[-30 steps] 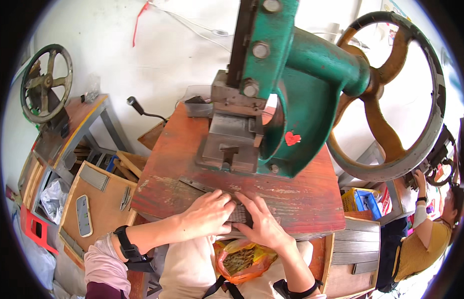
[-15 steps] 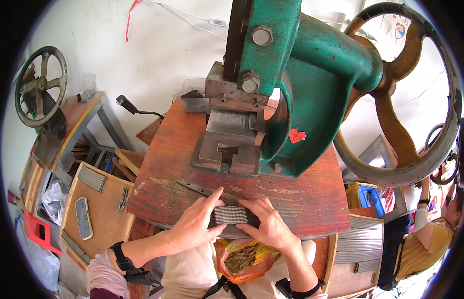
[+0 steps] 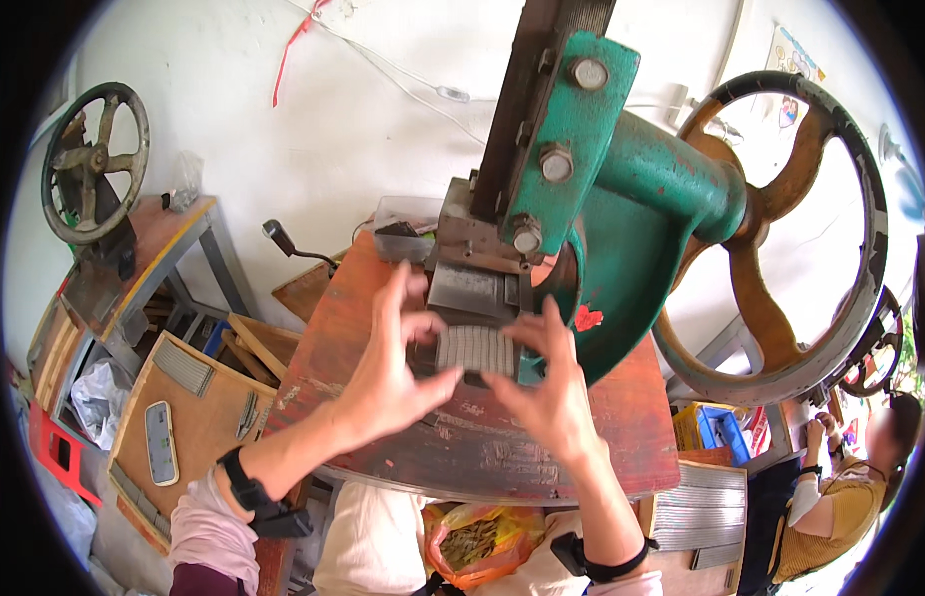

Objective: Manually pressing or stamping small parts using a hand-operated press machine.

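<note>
A small block of thin grey metal strips (image 3: 475, 350), packed side by side, is between my hands in front of the press's lower block. My left hand (image 3: 393, 353) has its thumb and a fingertip at the block's left corners, its other fingers spread. My right hand (image 3: 547, 382) grips the right side the same way, thumb at the near edge. Behind them stands a green hand press (image 3: 661, 219) with a steel ram head (image 3: 472, 233) and a flat steel block (image 3: 467, 288). My hands and the strips hide most of the press's lower front.
The press stands on a worn red-brown table (image 3: 462, 447). Wooden trays with metal strips flank it, a left tray (image 3: 199, 437) and a right tray (image 3: 701, 507). An orange bag (image 3: 482, 541) is at my lap. A large handwheel (image 3: 770, 343) juts out right; a person (image 3: 840, 507) works beyond.
Both hands have moved away from the table's front edge, taking the block of strips forward to the press. The view has shifted, and the flat bar on the table is now hidden.
</note>
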`<act>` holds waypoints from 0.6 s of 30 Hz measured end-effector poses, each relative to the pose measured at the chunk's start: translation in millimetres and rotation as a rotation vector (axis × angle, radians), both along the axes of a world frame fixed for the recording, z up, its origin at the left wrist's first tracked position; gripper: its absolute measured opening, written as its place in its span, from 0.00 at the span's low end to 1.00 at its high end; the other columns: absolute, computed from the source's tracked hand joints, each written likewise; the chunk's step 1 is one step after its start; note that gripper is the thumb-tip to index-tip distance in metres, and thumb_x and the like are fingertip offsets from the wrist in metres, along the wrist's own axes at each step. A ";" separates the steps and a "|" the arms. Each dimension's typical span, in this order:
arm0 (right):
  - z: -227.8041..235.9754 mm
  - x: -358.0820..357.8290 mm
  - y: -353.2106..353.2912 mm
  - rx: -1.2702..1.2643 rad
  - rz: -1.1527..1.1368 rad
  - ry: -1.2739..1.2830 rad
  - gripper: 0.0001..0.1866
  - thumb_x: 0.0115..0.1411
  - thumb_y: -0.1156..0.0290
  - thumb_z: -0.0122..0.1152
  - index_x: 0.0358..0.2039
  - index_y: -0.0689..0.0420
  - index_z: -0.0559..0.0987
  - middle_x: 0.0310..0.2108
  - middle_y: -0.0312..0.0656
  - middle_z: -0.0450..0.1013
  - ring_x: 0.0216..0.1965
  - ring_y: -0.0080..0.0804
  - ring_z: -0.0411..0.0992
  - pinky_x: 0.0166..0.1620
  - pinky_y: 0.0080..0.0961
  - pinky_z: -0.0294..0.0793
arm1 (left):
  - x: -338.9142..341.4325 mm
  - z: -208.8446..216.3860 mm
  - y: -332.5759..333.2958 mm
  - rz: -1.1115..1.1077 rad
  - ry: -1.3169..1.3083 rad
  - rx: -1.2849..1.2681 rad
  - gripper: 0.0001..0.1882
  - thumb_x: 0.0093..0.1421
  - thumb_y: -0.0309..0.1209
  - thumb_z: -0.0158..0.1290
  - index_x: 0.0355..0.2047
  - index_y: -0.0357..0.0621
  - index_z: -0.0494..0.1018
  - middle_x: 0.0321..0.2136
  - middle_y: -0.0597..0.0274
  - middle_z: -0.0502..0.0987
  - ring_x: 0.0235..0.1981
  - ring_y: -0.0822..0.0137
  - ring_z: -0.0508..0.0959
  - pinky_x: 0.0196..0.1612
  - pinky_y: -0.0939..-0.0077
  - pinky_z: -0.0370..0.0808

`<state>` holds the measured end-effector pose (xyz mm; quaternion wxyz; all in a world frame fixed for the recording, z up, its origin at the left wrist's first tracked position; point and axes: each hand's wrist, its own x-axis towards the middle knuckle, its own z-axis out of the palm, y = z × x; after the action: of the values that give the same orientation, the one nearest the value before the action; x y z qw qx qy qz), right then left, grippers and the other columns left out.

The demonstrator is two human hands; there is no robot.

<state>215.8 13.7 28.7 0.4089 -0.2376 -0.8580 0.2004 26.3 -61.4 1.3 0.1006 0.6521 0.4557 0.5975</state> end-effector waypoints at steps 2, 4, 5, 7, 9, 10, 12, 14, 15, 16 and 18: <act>3.8 -30.1 20.1 -0.204 -0.033 0.045 0.50 0.47 0.71 0.69 0.62 0.72 0.47 0.47 0.53 0.71 0.56 0.49 0.61 0.57 0.38 0.63 | -23.3 2.2 32.0 0.031 -0.073 -0.043 0.60 0.45 0.19 0.62 0.65 0.40 0.26 0.59 0.44 0.49 0.46 0.58 0.72 0.48 0.65 0.72; 6.1 -37.1 38.6 -0.382 -0.100 0.095 0.51 0.47 0.72 0.69 0.63 0.73 0.45 0.46 0.54 0.71 0.56 0.50 0.60 0.58 0.38 0.61 | -31.3 16.2 55.0 -0.006 -0.082 -0.130 0.60 0.47 0.21 0.62 0.63 0.36 0.23 0.61 0.41 0.47 0.47 0.55 0.72 0.49 0.64 0.71; -3.3 -42.9 54.1 -0.374 -0.092 0.151 0.49 0.47 0.72 0.68 0.62 0.72 0.48 0.46 0.55 0.70 0.56 0.51 0.61 0.58 0.39 0.60 | -34.9 21.6 62.0 -0.009 -0.055 -0.190 0.60 0.47 0.21 0.62 0.63 0.34 0.22 0.61 0.40 0.46 0.49 0.53 0.71 0.50 0.63 0.71; -13.1 -51.0 73.3 -0.368 -0.085 0.207 0.47 0.47 0.73 0.68 0.61 0.72 0.50 0.47 0.57 0.69 0.55 0.52 0.61 0.58 0.39 0.60 | -42.0 23.1 79.7 0.073 0.064 -0.223 0.59 0.48 0.21 0.61 0.63 0.36 0.24 0.62 0.40 0.47 0.49 0.55 0.71 0.49 0.65 0.71; -14.7 -58.2 84.6 -0.208 -0.221 0.135 0.41 0.47 0.74 0.68 0.58 0.70 0.56 0.49 0.57 0.67 0.55 0.53 0.61 0.58 0.40 0.60 | -45.6 23.4 89.9 0.151 0.180 -0.266 0.58 0.48 0.21 0.60 0.64 0.38 0.25 0.62 0.40 0.48 0.50 0.56 0.71 0.49 0.67 0.72; 0.3 -59.7 78.2 -0.256 -0.231 0.095 0.37 0.47 0.74 0.68 0.55 0.68 0.61 0.51 0.57 0.65 0.55 0.54 0.62 0.57 0.40 0.60 | -45.9 26.9 91.2 0.209 0.283 -0.207 0.54 0.49 0.22 0.60 0.64 0.35 0.29 0.60 0.37 0.52 0.50 0.53 0.72 0.49 0.66 0.72; 0.2 -63.2 74.7 -0.255 -0.241 0.084 0.37 0.47 0.73 0.68 0.56 0.68 0.61 0.51 0.58 0.65 0.55 0.54 0.62 0.58 0.40 0.60 | -48.5 27.3 84.7 0.267 0.387 -0.156 0.51 0.50 0.23 0.59 0.64 0.33 0.33 0.58 0.34 0.56 0.50 0.50 0.72 0.49 0.65 0.72; -3.5 -60.0 78.9 -0.241 -0.264 0.079 0.37 0.47 0.73 0.68 0.56 0.69 0.61 0.52 0.58 0.65 0.55 0.54 0.61 0.58 0.40 0.60 | -50.9 20.6 66.8 0.475 0.563 0.002 0.40 0.52 0.25 0.57 0.62 0.33 0.48 0.52 0.35 0.65 0.49 0.48 0.73 0.48 0.62 0.71; -12.3 -57.6 86.4 -0.200 -0.272 0.094 0.38 0.47 0.72 0.68 0.56 0.69 0.61 0.52 0.58 0.65 0.56 0.54 0.61 0.58 0.40 0.60 | -52.5 14.5 53.9 0.418 0.505 -0.096 0.35 0.53 0.24 0.56 0.58 0.32 0.53 0.49 0.36 0.67 0.48 0.44 0.71 0.48 0.59 0.71; -16.9 -57.1 89.8 -0.159 -0.274 0.113 0.38 0.47 0.72 0.68 0.56 0.69 0.61 0.52 0.59 0.64 0.56 0.53 0.61 0.58 0.39 0.60 | -57.5 4.9 36.5 0.366 0.452 -0.195 0.30 0.53 0.24 0.56 0.54 0.31 0.58 0.46 0.36 0.69 0.47 0.40 0.70 0.47 0.57 0.70; -14.7 -58.9 88.3 -0.185 -0.280 0.094 0.38 0.47 0.72 0.68 0.56 0.69 0.61 0.53 0.59 0.64 0.56 0.53 0.61 0.59 0.39 0.60 | -67.5 -22.1 4.6 0.193 0.412 -0.542 0.25 0.55 0.29 0.55 0.52 0.35 0.63 0.44 0.37 0.71 0.47 0.42 0.71 0.49 0.56 0.69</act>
<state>156.8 102.0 13.9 0.4487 -0.3820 -0.7743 0.2304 -41.2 -56.9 -20.7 0.1190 0.6625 0.6679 0.3177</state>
